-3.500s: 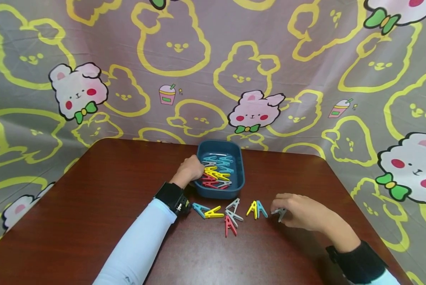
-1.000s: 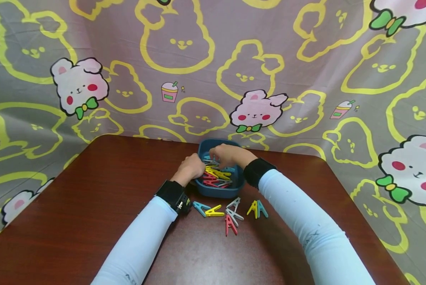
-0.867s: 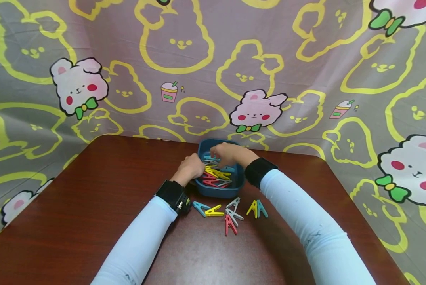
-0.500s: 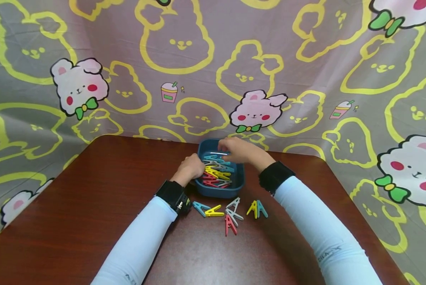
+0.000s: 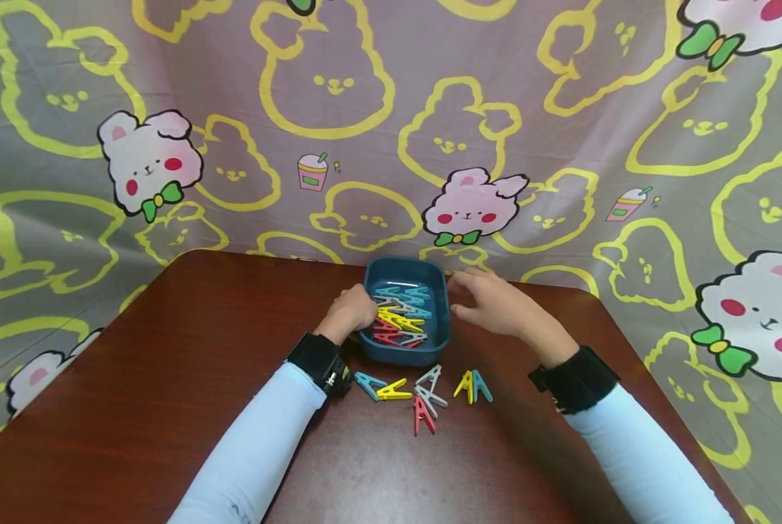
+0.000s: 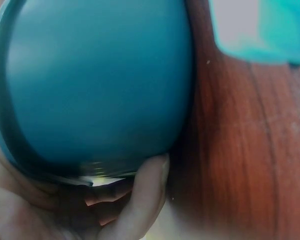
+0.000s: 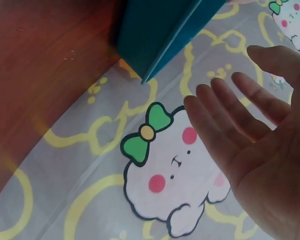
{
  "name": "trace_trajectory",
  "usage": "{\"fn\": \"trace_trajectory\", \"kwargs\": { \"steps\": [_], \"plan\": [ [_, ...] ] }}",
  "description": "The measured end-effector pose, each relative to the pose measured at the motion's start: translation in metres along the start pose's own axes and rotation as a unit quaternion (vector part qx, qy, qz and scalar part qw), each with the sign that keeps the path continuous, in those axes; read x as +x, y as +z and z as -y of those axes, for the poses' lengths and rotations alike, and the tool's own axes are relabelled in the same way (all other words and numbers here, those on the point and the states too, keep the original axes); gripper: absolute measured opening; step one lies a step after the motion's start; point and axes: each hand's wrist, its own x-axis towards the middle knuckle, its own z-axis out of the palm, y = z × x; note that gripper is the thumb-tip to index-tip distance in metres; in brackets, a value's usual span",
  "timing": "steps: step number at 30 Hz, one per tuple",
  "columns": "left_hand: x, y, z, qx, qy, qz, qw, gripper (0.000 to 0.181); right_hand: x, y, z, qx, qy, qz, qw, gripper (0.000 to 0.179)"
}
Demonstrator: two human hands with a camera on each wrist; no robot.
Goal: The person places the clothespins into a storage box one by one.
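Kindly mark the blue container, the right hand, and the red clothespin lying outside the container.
Blue container (image 5: 400,356), head view, near wall.
Right hand (image 5: 495,302), head view, back of hand.
Red clothespin (image 5: 420,412), head view, its middle.

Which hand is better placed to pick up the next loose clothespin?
Probably the right hand: it is open and empty beside the blue bin, while the left hand grips the bin's side.

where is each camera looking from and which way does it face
Head: worn on the head, facing forward and down at the table, bin, clothespins and patterned cloth; left hand, right hand and sleeves show.
Left wrist: worn there, facing the bin's outer wall; the left hand shows, gripping the bin.
Right wrist: worn there, facing past the right hand's fingers toward cloth, table and a bin corner.
Shared: head and right wrist both show bin, table and cloth.
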Motion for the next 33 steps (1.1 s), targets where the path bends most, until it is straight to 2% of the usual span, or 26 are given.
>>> {"fn": "trace_trajectory", "kwargs": {
  "steps": [6,10,12,16,22,26,33],
  "plan": [
    [-0.014,-0.003,-0.003,-0.010,-0.001,-0.018,0.9998,0.046,-0.038,0.012,-0.011,0.053,0.034,-0.007,0.9980,0.033],
    [-0.022,-0.002,-0.005,-0.022,0.002,-0.016,0.9996,0.049,-0.057,0.026,-0.020,0.077,0.055,0.016,0.9954,0.028],
    [-0.021,0.000,-0.004,-0.029,0.000,-0.014,0.9995,0.050,-0.062,0.032,-0.023,0.082,0.069,0.032,0.9937,0.027],
    [-0.014,0.002,-0.003,-0.018,-0.001,-0.014,0.9997,0.051,-0.068,0.036,-0.024,0.081,0.094,0.061,0.9904,0.029],
    [0.002,0.004,0.002,0.003,0.000,-0.013,0.9999,0.051,-0.072,0.038,-0.015,0.083,0.112,0.144,0.9798,0.038],
    [0.007,0.005,0.004,-0.003,0.000,-0.004,1.0000,0.051,-0.073,0.044,-0.011,0.090,0.114,0.168,0.9750,0.037],
    [-0.007,0.004,-0.002,-0.006,0.000,-0.016,0.9998,0.050,-0.071,0.051,-0.009,0.106,0.125,0.165,0.9726,0.039]
  ]
}}
